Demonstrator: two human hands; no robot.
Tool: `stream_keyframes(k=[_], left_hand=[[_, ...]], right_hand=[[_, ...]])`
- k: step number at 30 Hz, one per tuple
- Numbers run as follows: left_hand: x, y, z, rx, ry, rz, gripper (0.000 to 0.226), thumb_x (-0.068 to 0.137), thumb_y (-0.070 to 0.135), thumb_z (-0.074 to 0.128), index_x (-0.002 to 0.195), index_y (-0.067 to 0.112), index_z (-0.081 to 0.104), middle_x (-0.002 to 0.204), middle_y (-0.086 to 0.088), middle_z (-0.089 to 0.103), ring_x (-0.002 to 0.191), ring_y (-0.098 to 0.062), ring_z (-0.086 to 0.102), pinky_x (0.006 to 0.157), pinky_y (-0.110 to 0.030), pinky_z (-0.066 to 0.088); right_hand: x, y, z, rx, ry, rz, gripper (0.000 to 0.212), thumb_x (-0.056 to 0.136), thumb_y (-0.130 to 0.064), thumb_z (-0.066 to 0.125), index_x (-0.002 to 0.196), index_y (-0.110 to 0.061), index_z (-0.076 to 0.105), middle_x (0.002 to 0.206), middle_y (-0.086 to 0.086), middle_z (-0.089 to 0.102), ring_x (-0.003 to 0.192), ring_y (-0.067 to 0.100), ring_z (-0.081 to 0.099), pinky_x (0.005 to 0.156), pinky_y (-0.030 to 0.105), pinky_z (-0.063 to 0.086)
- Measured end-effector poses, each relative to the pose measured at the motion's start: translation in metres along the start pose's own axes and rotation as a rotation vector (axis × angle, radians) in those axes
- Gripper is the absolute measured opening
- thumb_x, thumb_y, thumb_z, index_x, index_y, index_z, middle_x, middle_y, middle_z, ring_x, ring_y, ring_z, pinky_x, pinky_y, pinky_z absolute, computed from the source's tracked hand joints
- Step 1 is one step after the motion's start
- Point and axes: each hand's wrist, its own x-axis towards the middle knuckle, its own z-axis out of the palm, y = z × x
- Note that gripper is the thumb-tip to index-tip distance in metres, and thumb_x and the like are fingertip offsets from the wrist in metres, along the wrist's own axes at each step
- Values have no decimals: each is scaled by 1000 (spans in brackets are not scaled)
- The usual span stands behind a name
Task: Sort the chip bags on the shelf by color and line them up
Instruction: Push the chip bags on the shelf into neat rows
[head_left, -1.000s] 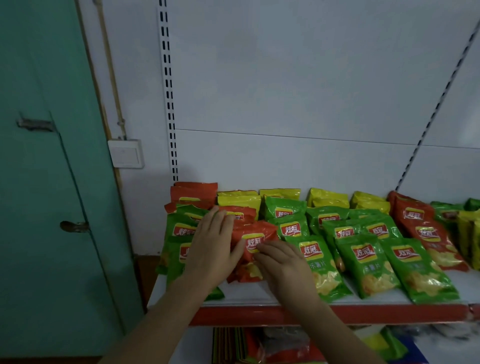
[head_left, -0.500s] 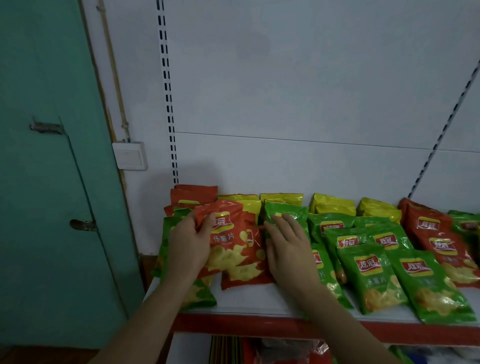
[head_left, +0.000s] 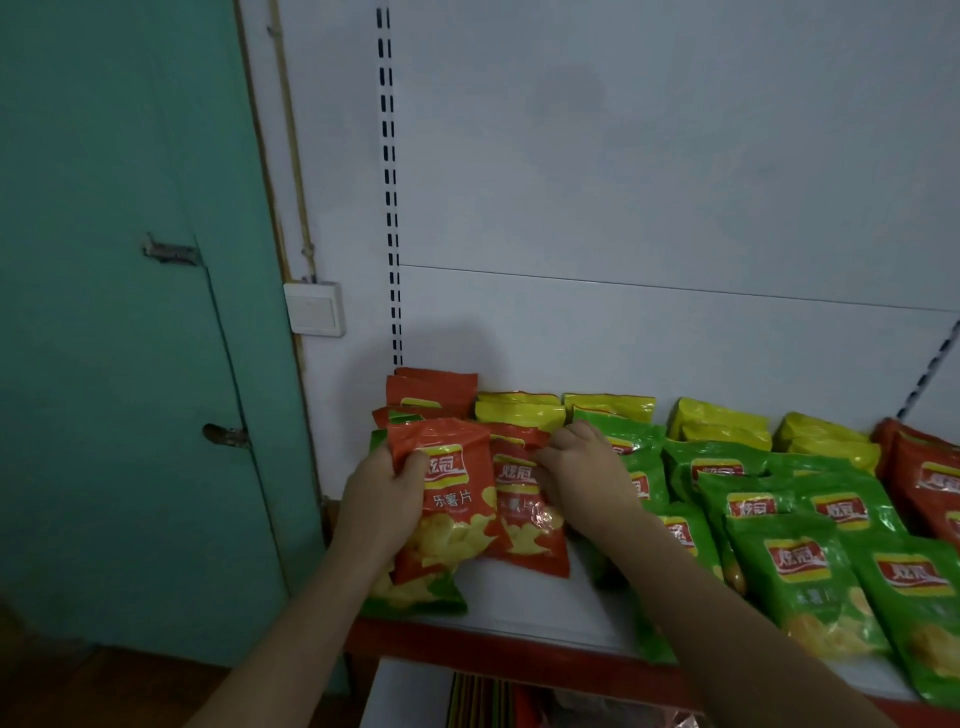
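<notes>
Since a moment ago you have pulled the two red bags a little apart, and your right hand has slid off the green bags onto the second red one. At the far left stands a teal door (head_left: 119, 312), with a white wall switch (head_left: 314, 308) just beside its frame. Your left hand (head_left: 382, 499) curls round the left edge of the front red chip bag (head_left: 451, 499), thumb on its face, holding it tilted up over a green bag (head_left: 415, 597) that lies at the near left edge of the shelf (head_left: 519, 608). Behind it more red bags (head_left: 434, 392) lean against the back panel. Your right hand (head_left: 587, 473) pinches the top right part of the second red chip bag (head_left: 522, 525), which overlaps the first bag's right side and rests on the shelf. Further right, yellow bags (head_left: 719, 423) line the far row, green bags (head_left: 800, 577) fill the middle and near rows, and another red pile (head_left: 930, 478) sits at the right edge.
</notes>
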Motion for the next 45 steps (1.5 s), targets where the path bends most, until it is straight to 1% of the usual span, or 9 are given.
stream_keyframes(k=[5,15,19,22,27,30,35,39,45], left_hand=[[6,8,7,5,6,39,19,108,37,53,125,30,51,105,14,65,87,-3,65,66,-18,48],[23,28,21,-65,67,107,23,103,45,61,112,25,68,103,9,74,93,-12,73,78,-30,59],[9,51,42,-242,-126,-16,29,108,53,43,116,34,63,111,7,72,103,-14,68,88,-36,55],[1,51,48,-401,-296,-139,54,95,78,35,134,45,54,125,5,69,115,-20,69,103,-51,55],[3,48,48,-196,-278,28,49,88,61,68,127,42,44,118,15,67,94,-2,70,65,-13,56],[10,38,37,-166,-159,64,53,91,49,74,133,37,44,119,17,65,99,0,66,69,-13,51],[29,22,4,-182,-14,20,59,89,49,77,136,31,47,121,14,66,108,-11,68,89,-37,59],[33,13,-7,-155,15,-20,61,86,53,78,135,31,49,121,12,68,106,-14,71,93,-49,60],[31,11,-8,-94,-5,-12,58,87,52,77,133,32,48,120,13,67,104,-11,70,91,-45,61]], right_hand=[[7,11,-39,168,234,93,17,95,-32,71,95,-17,78,94,3,64,92,29,58,81,41,51],[-12,28,-123,536,412,213,7,105,-18,61,110,-19,66,101,-7,67,88,14,63,73,32,51],[-17,-5,-96,547,350,109,12,101,-10,65,111,-17,64,110,-9,57,99,7,56,85,9,41],[-18,-16,-76,584,430,172,18,95,-5,71,109,-16,66,111,-7,54,103,7,56,91,10,42],[-13,-29,-61,582,518,159,22,93,-4,73,113,-11,67,115,-2,55,107,12,58,93,18,48],[-4,-27,-55,613,527,198,23,102,-12,65,125,-12,62,126,1,56,117,11,55,102,16,42],[15,7,-16,353,212,253,40,93,-4,61,132,-9,65,131,11,66,128,35,53,113,49,45],[29,10,6,103,-149,99,55,90,-35,67,142,-19,60,138,5,65,139,34,46,120,50,37],[42,4,17,-151,-155,12,49,89,-47,70,131,-23,66,121,5,69,128,32,53,128,49,20]])
